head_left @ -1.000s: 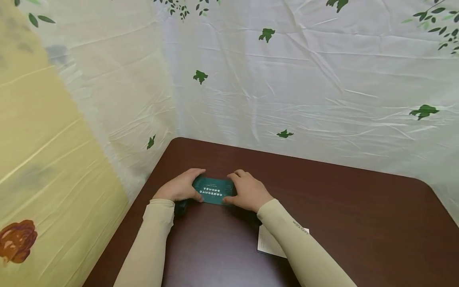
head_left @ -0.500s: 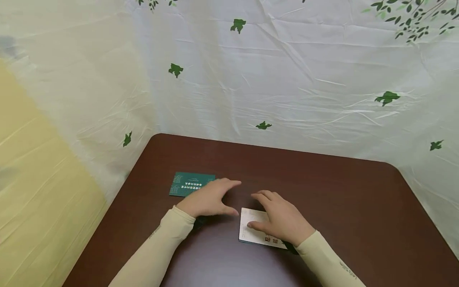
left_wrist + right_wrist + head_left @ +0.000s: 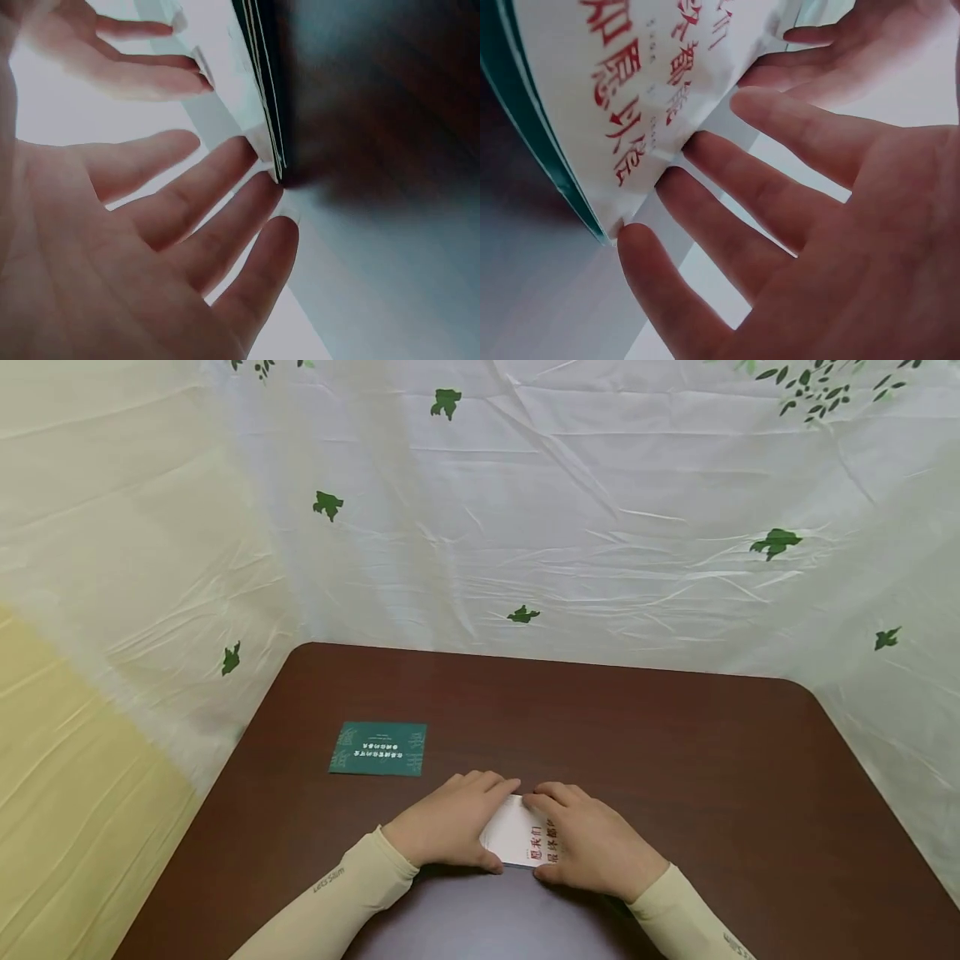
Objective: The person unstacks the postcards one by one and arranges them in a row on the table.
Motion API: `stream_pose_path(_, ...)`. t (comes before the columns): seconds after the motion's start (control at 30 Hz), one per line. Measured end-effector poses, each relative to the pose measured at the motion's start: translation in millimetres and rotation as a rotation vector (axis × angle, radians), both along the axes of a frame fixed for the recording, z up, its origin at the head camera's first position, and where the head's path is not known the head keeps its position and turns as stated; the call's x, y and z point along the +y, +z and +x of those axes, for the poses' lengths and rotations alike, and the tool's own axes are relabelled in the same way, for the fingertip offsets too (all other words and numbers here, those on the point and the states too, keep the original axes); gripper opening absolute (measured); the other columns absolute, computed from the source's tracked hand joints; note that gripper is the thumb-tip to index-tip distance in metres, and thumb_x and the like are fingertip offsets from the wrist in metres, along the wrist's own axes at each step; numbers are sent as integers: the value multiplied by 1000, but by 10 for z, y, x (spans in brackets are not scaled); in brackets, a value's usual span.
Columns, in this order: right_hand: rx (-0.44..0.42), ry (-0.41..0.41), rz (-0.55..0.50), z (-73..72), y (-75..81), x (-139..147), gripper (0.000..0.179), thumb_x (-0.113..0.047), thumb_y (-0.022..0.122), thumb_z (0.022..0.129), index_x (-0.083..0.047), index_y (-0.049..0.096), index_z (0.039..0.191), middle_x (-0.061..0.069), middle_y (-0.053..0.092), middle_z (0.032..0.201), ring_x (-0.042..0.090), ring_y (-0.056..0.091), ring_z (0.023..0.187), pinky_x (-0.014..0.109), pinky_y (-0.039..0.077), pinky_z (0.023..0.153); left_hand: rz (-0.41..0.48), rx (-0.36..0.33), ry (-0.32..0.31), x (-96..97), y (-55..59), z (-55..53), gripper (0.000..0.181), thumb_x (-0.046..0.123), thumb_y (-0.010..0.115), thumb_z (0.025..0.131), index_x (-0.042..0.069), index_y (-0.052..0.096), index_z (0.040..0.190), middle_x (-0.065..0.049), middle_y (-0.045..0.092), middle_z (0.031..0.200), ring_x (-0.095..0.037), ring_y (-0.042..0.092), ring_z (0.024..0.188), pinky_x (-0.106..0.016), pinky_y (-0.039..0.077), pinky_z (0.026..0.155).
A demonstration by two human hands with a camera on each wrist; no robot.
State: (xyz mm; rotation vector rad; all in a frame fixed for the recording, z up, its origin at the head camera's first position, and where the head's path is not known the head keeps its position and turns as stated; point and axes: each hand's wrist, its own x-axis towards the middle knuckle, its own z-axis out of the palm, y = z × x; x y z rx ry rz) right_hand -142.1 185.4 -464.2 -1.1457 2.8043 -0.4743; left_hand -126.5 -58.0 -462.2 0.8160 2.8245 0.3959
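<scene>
On the table lies a small stack of cards (image 3: 508,833), its top card white with red characters and green edges showing beneath in the right wrist view. My left hand (image 3: 456,822) holds the stack's left end, thumb at the near edge and fingers at the far edge. At the right end my right hand (image 3: 596,842) grips the same stack, covering part of the red print. In the left wrist view, the left fingertips (image 3: 266,184) meet the layered edges of the cards (image 3: 259,75).
A single green card (image 3: 378,749) with white characters lies flat on the brown table (image 3: 637,735), beyond and left of the hands. White cloth (image 3: 600,527) with green leaf prints hangs behind the table; a yellow panel (image 3: 67,827) is at the left.
Both hands have let go of the green card, moved right and nearer, and taken hold of the white-topped stack. The green card stays on the table. The head view has shifted right.
</scene>
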Motion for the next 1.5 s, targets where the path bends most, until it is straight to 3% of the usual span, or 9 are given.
stream_pose_path(0.27, -4, 33, 35, -40, 83, -22, 75, -28, 96, 71, -12, 68, 139, -1, 66, 135, 20, 64, 117, 48, 57, 94, -12, 18, 11, -7, 37, 37, 100, 47, 93, 82, 10, 47, 162, 0, 59, 151, -20, 57, 138, -40, 47, 119)
stream_pose_path(0.67, -31, 26, 46, -55, 120, 42, 74, -28, 98, 68, -14, 70, 136, -5, 66, 126, 13, 62, 105, 46, 56, 91, 24, -27, 19, 14, 52, 47, 99, 46, 94, 81, 11, 48, 161, 0, 60, 150, -19, 58, 135, -38, 48, 117)
stream_pose_path(1.1, -82, 32, 24, -118, 188, 91, 75, -31, 98, 72, -15, 68, 139, -3, 69, 132, 20, 66, 118, 51, 56, 103, 35, -71, 11, 28, 127, -21, 97, 47, 94, 82, 12, 49, 161, 0, 60, 151, -18, 57, 137, -38, 48, 117)
stream_pose_path(1.5, -101, 46, 4, -172, 258, 76, 73, -29, 97, 74, -14, 69, 139, -2, 70, 131, 17, 66, 113, 45, 56, 96, 60, -95, 38, 2, 155, -60, 95, 44, 93, 83, 12, 49, 161, -1, 60, 153, -19, 57, 140, -39, 46, 120)
